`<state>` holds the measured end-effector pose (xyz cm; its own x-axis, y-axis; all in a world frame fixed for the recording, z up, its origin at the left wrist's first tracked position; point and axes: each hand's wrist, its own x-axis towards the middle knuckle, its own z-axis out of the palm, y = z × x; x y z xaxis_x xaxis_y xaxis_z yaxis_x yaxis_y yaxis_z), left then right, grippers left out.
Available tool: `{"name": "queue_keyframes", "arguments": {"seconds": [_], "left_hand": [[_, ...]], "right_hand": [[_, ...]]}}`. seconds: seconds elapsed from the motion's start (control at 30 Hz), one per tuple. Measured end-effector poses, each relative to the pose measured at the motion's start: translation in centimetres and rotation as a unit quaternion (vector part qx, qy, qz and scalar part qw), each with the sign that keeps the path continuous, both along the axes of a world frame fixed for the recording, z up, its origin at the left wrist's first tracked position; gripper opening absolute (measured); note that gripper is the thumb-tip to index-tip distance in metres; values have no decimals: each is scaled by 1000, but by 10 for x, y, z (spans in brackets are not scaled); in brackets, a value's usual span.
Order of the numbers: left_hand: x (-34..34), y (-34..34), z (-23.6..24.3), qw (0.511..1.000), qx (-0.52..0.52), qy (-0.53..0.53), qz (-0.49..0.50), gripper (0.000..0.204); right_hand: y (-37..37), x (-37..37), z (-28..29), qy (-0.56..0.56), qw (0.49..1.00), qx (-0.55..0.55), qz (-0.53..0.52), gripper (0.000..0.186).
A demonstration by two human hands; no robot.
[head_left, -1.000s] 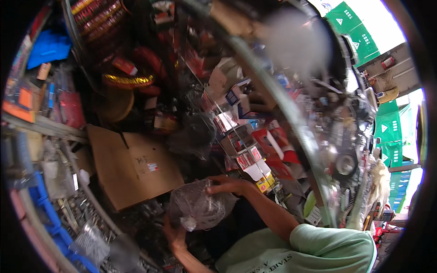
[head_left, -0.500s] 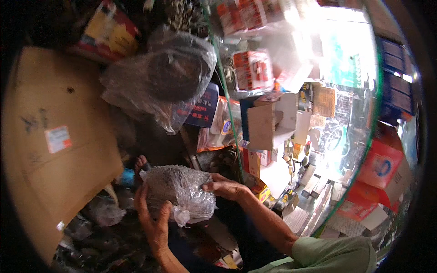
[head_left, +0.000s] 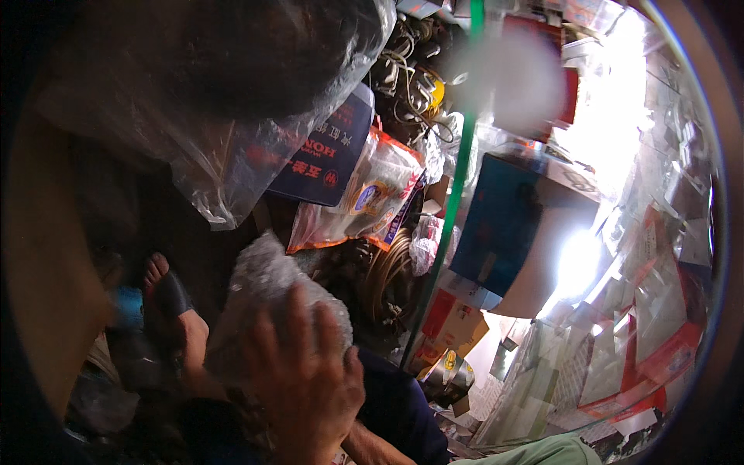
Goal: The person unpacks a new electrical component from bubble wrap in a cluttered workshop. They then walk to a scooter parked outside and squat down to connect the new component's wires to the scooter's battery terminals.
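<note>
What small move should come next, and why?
Probably settle the left hand gently on the wrapped bundle to steady it: the hand spreads open over it, blur hides whether they touch, and the right hand is hidden, so no firm support can be confirmed.

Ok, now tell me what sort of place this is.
Likely a cramped parts shop or stockroom, though I can't tell which: a blue-sided carton beside a green-edged glass panel, an orange-edged plastic packet, and a brown coil of hose or cable suggest it.
</note>
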<state>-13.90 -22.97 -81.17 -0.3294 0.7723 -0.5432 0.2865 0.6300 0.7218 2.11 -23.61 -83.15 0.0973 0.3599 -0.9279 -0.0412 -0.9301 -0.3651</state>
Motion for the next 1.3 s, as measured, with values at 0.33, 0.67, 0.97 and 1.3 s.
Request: {"name": "queue_keyframes", "arguments": {"seconds": [0.33,0.67,0.97,1.3], "left_hand": [[57,47,-35,977,210,2,-23,48],[70,136,-73,940,299,-107,126,57],[79,168,-114,944,199,-172,201,82],[113,132,-183,866,153,-418,227,48]], "right_hand": [[64,4,-11,-9,981,164,106,61],[76,26,-29,-11,982,130,134,55],[60,40,-15,-19,979,98,178,49],[42,20,12,15,879,27,476,43]]}}
